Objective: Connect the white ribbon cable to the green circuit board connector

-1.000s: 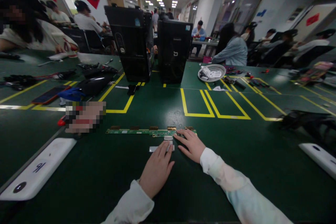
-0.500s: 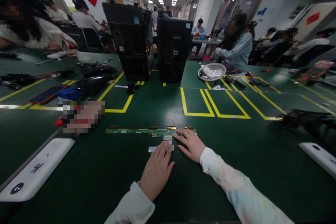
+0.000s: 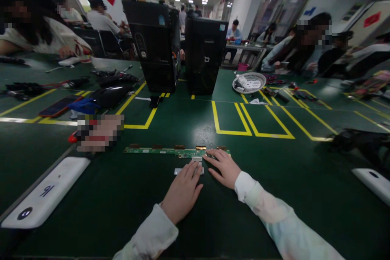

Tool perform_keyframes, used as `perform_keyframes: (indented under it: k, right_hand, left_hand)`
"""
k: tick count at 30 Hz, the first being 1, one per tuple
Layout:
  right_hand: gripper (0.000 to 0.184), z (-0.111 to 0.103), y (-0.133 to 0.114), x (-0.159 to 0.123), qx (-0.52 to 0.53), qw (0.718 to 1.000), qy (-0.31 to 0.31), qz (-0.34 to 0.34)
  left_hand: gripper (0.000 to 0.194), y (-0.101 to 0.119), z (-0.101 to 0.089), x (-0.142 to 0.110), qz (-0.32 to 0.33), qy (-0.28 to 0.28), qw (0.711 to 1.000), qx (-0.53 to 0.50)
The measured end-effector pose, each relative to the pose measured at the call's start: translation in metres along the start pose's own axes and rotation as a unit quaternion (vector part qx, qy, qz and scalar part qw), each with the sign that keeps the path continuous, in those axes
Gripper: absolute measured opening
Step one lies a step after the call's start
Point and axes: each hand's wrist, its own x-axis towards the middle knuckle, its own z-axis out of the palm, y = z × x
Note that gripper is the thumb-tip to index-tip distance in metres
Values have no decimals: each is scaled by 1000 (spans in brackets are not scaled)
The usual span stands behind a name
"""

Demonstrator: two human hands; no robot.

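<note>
A long, narrow green circuit board (image 3: 149, 151) with copper-coloured tabs along its far edge lies flat on the green table. My right hand (image 3: 224, 166) rests over the board's right end, fingers spread and touching it. My left hand (image 3: 183, 191) lies palm down just in front of the board, its fingers stretched out over a small silvery-white flat piece (image 3: 178, 171). That piece is partly hidden under my fingers. A white connector (image 3: 196, 159) shows on the board's near edge, just beyond my left fingertips.
Two black computer towers (image 3: 204, 59) stand behind the board. A white basket (image 3: 250, 83) with parts sits right of them. Dark cables and a blue item (image 3: 83, 106) lie left. White devices (image 3: 45, 195) flank me. Several people sit around.
The view has shifted slightly, so everything sits a little further right. My hands keep their places at the board. A person at the back right has leaned further right.
</note>
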Motion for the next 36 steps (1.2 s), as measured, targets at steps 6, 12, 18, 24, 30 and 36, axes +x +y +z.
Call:
perform_keyframes:
  k: [6, 12, 18, 24, 30, 36]
  right_hand:
    - [44, -1, -1, 0, 3, 1000, -2, 1]
    - [44, -1, -1, 0, 8, 1000, -2, 0]
    - [45, -1, -1, 0, 8, 1000, -1, 2]
    - [44, 1, -2, 1, -1, 1000, -1, 5]
    - [46, 3, 2, -1, -1, 1000, -2, -5]
    - [43, 3, -10, 2, 14, 999, 10, -40]
  left_hand:
    - [48, -2, -1, 1, 3, -11, 1000, -2]
    - [47, 0, -3, 2, -7, -12, 1000, -8]
    - [48, 2, -4, 4, -22, 2, 999, -38]
    - [47, -8, -14, 3, -21, 19, 994, -102]
    - [47, -44, -36, -26, -97, 20, 993, -72]
    - [49, -90, -36, -82, -171, 23, 985, -16]
